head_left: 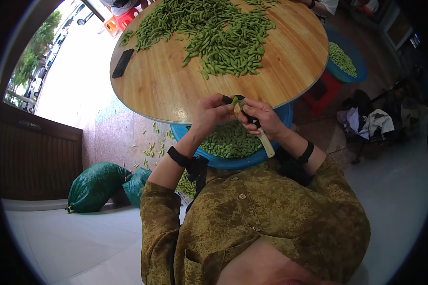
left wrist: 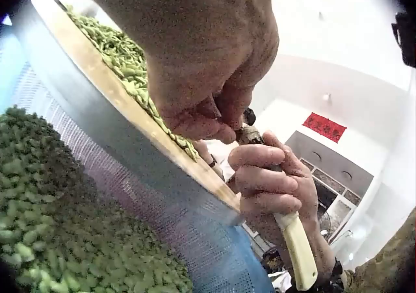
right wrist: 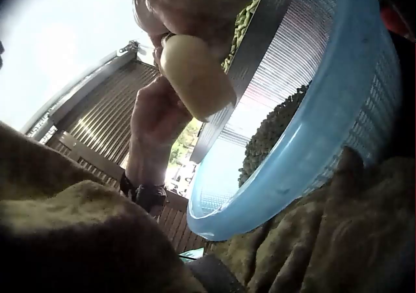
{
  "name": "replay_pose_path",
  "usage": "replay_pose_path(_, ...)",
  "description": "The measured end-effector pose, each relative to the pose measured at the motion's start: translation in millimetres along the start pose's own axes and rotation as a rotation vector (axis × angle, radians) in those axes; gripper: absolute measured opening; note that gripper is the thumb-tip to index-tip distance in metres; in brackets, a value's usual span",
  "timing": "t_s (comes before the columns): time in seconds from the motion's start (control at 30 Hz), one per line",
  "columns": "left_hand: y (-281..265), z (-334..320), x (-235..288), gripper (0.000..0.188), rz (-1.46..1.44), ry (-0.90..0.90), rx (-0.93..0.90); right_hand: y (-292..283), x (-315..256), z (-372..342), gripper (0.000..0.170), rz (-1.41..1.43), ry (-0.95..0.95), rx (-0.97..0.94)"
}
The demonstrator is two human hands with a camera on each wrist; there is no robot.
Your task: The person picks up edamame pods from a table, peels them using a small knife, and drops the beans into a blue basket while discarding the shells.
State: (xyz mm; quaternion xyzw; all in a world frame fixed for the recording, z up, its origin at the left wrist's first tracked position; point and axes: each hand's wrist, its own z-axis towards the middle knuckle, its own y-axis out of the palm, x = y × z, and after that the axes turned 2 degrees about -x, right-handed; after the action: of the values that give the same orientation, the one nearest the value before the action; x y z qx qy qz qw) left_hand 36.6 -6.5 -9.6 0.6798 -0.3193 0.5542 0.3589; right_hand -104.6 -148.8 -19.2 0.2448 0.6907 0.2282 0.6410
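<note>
Above the near edge of the round wooden table, both hands meet close together. My left hand pinches a small green bean pod between thumb and fingertips, with dark covering at a fingertip. My right hand grips a tool with a long cream handle; in the left wrist view its fingers curl round that handle, and the working end is mostly hidden by the fingers. Below the hands, a blue mesh basket holds a heap of shelled green beans.
A large pile of green pods covers the table's far part, with a black phone-like slab at left. Loose pods lie on the floor beside green sacks. A second blue basin of beans stands on a red stool.
</note>
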Motion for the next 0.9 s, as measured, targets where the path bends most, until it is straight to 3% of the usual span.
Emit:
replay_pose_path(0.17,-1,0,-5,0.008,-0.091,0.004,-0.002,4,0,1,0.035,-0.051,-0.031,0.061)
replay_pose_path(0.23,-4,1,-5,0.012,-0.323,-0.061,-0.105,5,-1,1,0.034,-0.032,-0.030,0.070)
replay_pose_path(0.43,-7,3,-25,0.016,-0.758,-0.189,-0.352,-1,-2,-1,0.024,0.278,0.071,-0.134)
replay_pose_path(0.57,-3,2,-27,0.014,-0.892,-0.237,-0.356,-6,1,-1,0.023,0.400,0.122,-0.179)
replay_pose_path(0.67,-3,3,-24,0.016,-0.654,-0.156,-0.297,-6,-2,-2,0.026,0.431,0.136,-0.117)
replay_pose_path(0.73,1,0,-15,0.017,-0.037,0.073,-0.086,-4,-3,-2,0.027,0.450,0.145,-0.071)
replay_pose_path(0.77,3,-3,-9,0.017,-0.036,0.074,-0.086,-3,-3,-3,0.029,0.463,0.157,-0.071)
replay_pose_path(0.83,9,-11,2,0.020,0.738,0.459,0.064,-3,-1,-3,0.031,0.478,0.171,-0.069)
replay_pose_path(0.87,10,-11,6,0.020,0.738,0.458,0.065,-5,1,-2,0.031,0.499,0.183,-0.070)
replay_pose_path(0.9,10,-11,9,0.021,0.854,0.614,0.083,-5,2,-2,0.031,0.520,0.196,-0.071)
